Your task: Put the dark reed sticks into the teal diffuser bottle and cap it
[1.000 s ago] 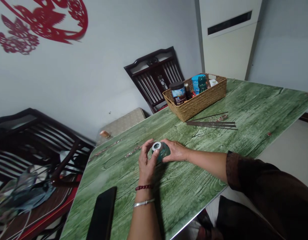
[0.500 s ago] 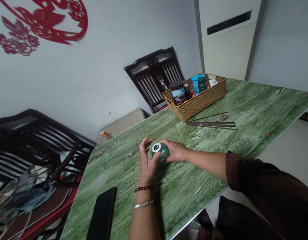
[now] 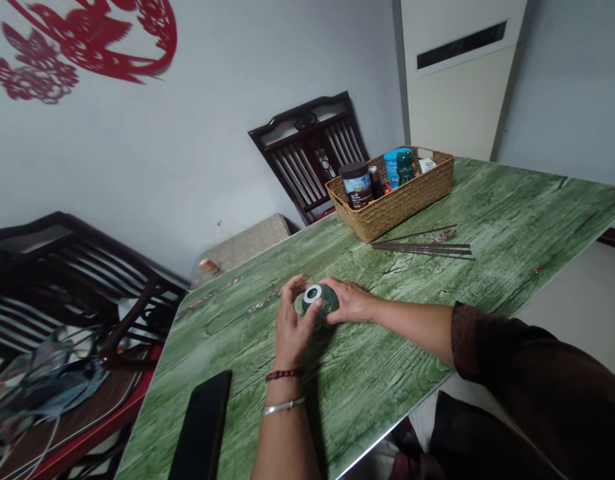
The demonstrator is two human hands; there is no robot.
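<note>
Near the centre of the frame, a green jar is sitting on the green bench. The left hand is cupping it from the lower left, fingers curled against its side. The right hand is gripping its right side. A woven basket is standing toward the upper right, with thin sticks lying just below it.

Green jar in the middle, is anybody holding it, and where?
Yes. Both hands hold the small green jar by its round body: the left hand on its left side, the right hand on its right side.
</note>
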